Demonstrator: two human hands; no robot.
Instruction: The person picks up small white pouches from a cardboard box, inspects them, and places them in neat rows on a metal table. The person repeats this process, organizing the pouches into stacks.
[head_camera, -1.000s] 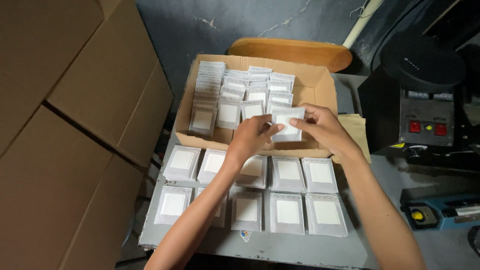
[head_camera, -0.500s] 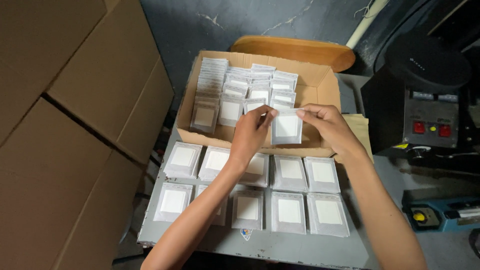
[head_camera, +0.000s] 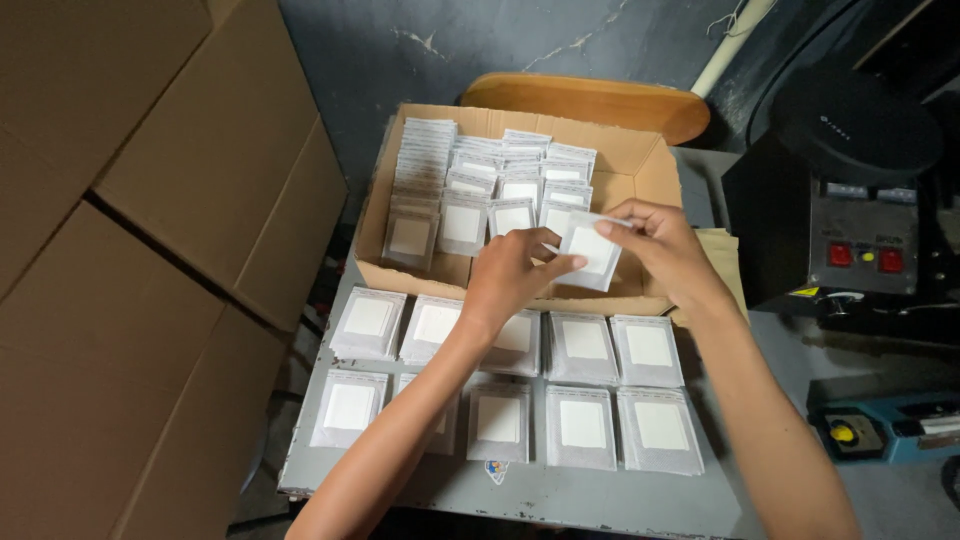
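Observation:
Both my hands hold one small flat grey packet (head_camera: 592, 252) with a white square inside, just above the front wall of an open cardboard box (head_camera: 620, 160). My right hand (head_camera: 668, 248) grips its upper right corner. My left hand (head_camera: 512, 278) pinches its lower left edge with the thumb. The box holds several rows of the same packets (head_camera: 470, 190) standing on edge. In front of it, more packets (head_camera: 585, 348) lie flat in two rows on a grey metal table (head_camera: 560, 492). My left forearm crosses over the laid-out packets.
Large stacked cardboard cartons (head_camera: 150, 250) fill the left side. A black machine with red and yellow buttons (head_camera: 862, 240) stands at the right, with a blue device (head_camera: 880, 428) below it. A wooden seat edge (head_camera: 590, 100) lies behind the box.
The packet has come down and slightly right from over the box, and now faces the camera squarely. My left thumb has slid to its lower left edge.

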